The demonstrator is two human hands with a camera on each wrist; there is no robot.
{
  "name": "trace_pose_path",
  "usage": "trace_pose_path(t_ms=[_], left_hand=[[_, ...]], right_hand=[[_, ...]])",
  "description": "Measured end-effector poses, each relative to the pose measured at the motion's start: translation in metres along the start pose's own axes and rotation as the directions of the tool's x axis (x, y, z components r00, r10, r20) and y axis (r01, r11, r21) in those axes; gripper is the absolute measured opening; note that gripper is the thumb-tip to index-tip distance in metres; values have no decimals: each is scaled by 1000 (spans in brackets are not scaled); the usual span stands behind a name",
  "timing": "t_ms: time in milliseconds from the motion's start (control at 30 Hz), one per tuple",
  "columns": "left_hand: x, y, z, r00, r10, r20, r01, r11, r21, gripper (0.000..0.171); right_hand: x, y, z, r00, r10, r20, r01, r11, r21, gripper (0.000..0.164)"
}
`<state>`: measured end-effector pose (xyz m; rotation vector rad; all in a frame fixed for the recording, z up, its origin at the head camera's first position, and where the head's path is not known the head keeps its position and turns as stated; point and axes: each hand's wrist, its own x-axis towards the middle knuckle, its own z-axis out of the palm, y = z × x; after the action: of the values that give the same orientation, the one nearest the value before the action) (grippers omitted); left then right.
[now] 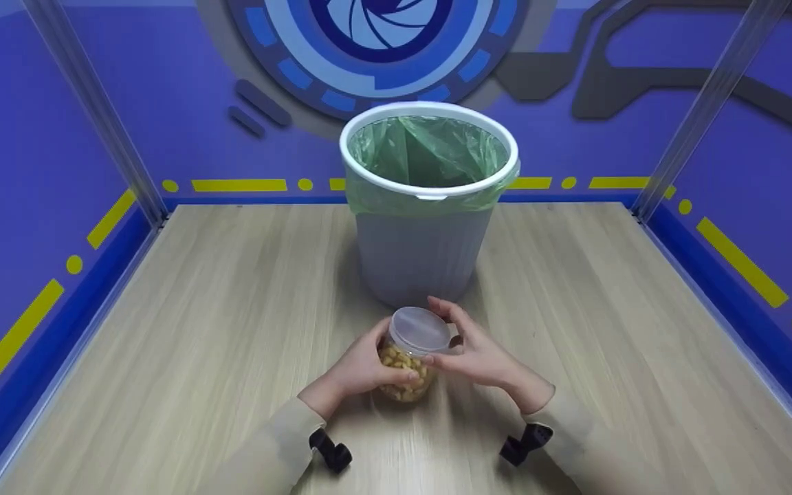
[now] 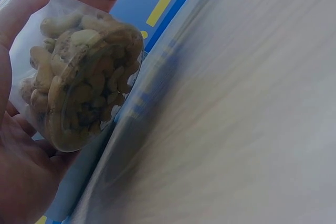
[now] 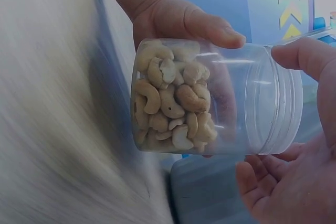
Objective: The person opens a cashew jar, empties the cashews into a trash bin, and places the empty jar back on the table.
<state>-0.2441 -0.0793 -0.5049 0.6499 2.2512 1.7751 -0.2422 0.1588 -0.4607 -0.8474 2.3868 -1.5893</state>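
Observation:
A clear plastic jar [image 1: 404,392] partly filled with cashews [image 3: 170,103] is held over the table near its front middle. My left hand [image 1: 358,368] grips the jar's body from the left, thumb across the near side. Its round, see-through lid [image 1: 420,328] sits on top. My right hand [image 1: 475,354] is around the lid from the right, with the thumb [image 3: 299,56] at the lid's edge and the other fingers [image 3: 257,182] bent on the opposite side. In the left wrist view, the jar's base [image 2: 100,87] shows the nuts through it.
Just behind the hands stands a grey bin [image 1: 423,254] with a white rim [image 1: 430,192] and a green liner bag [image 1: 396,148]. Blue printed panels [image 1: 162,103] wall in the wooden table [image 1: 245,295] at the back and both sides.

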Motion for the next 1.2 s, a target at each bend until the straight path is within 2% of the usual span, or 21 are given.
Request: trace_pose_path(t_ms=[267,433,567,733,1200], left_hand=[[0,0,0,1000,11,4,-11,1000,8,94],[0,0,0,1000,17,-3,-17,1000,19,92],[1,-1,1,1000,15,-5,-15,999,44,92],[0,1,2,1000,2,5,-2,999,51,95],[0,-1,2,1000,-16,7,15,999,38,97]], right_hand=[[-2,2,-2,994,-85,63,85,996,7,93],[-2,0,0,999,-34,28,36,998,-43,96],[-1,0,2,1000,18,-20,-19,997,-71,90],[0,1,2,1000,11,-15,-12,998,-68,83],[-1,0,-1,1000,12,3,-12,998,-63,82]])
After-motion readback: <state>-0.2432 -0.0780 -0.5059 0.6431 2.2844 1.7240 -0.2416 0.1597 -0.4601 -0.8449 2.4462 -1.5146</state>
